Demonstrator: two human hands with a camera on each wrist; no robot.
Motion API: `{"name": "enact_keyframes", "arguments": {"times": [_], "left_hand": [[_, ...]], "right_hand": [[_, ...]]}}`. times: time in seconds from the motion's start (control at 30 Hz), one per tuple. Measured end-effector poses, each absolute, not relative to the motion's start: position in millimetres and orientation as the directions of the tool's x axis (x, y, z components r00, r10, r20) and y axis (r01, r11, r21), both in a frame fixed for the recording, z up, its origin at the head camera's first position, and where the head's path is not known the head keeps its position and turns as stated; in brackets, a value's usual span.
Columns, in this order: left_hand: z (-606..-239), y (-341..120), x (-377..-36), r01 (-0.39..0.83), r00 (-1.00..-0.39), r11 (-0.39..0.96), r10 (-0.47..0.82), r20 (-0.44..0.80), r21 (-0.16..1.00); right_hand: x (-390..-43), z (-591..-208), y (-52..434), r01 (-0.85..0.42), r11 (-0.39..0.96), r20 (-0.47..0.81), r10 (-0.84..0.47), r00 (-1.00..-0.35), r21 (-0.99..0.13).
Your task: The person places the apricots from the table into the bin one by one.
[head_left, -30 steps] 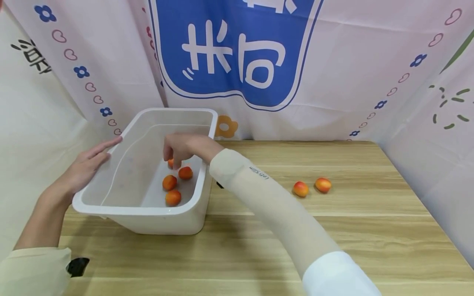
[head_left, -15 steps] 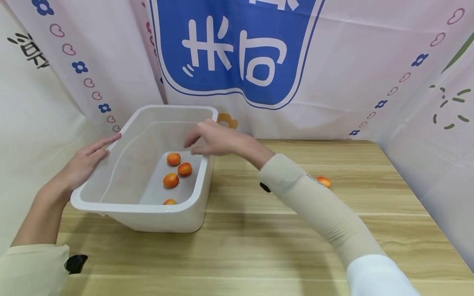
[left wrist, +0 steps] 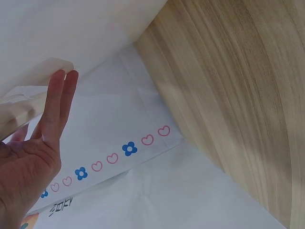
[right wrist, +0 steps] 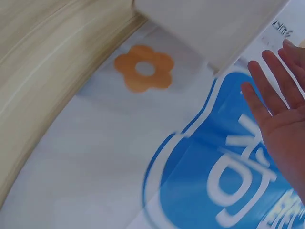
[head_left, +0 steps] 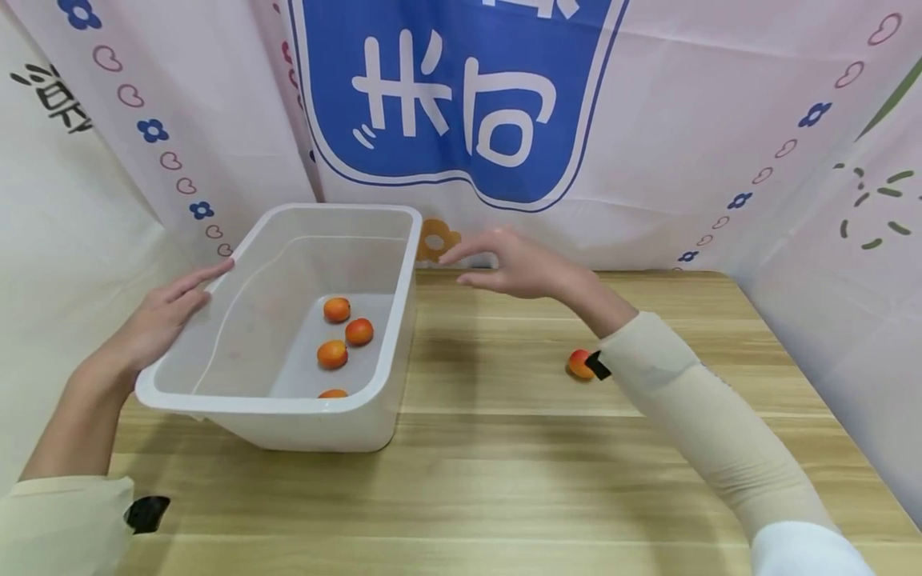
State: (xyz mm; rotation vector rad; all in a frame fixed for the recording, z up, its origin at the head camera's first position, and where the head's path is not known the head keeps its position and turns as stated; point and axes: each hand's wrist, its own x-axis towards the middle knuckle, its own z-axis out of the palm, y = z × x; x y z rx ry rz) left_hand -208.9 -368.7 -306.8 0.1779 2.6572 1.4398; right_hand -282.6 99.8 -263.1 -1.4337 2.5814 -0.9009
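My left hand (head_left: 160, 324) rests along the left side of a white plastic bin (head_left: 327, 406), its straight fingers at the rim. The left wrist view shows straight fingers (left wrist: 57, 102) against the bin's outer wall, just under the rim. Inside the bin lie several small oval orange-red fruits (head_left: 332, 354); the front wall partly hides the nearest. My right hand (head_left: 522, 264) is in the air right of the bin, fingers spread and nothing in them. Another orange-red fruit (head_left: 579, 364) lies on the table, partly behind the right sleeve.
The bin stands at the left of a wood-grain table (head_left: 490, 480). A white curtain (head_left: 648, 160) with a blue printed panel hangs along the table's back edge. Pale cloth closes off both sides. A black strap piece (head_left: 147, 514) shows at the left cuff.
My right hand has come out of the bin and moved right, its fingers straightening. The nearest fruit in the bin has shifted toward the front wall. The left hand stays put.
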Motion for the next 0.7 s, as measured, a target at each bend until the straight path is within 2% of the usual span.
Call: {"name": "enact_keyframes", "arguments": {"times": [0.2, 0.43, 0.57, 0.7], "left_hand": [[-306, -368, -208, 0.043, -0.987, 0.536, 0.156, -0.048, 0.843], [-305, -367, -208, 0.044, -0.986, 0.533, 0.158, -0.049, 0.845], [-305, -367, -208, 0.047, -0.986, 0.525, 0.163, -0.046, 0.850], [-306, -368, -208, 0.051, -0.985, 0.515, 0.169, -0.044, 0.856]], "right_hand": [[-287, -275, 135, -0.711, 0.418, 0.185, -0.776, -0.603, -0.566], [-287, -288, 183, -0.575, 0.513, 0.022, -0.734, -0.679, -0.637], [-286, -300, 212, -0.506, 0.572, -0.036, -0.684, -0.729, -0.645], [-283, -309, 237, -0.486, 0.613, -0.064, -0.659, -0.749, -0.624]]}}
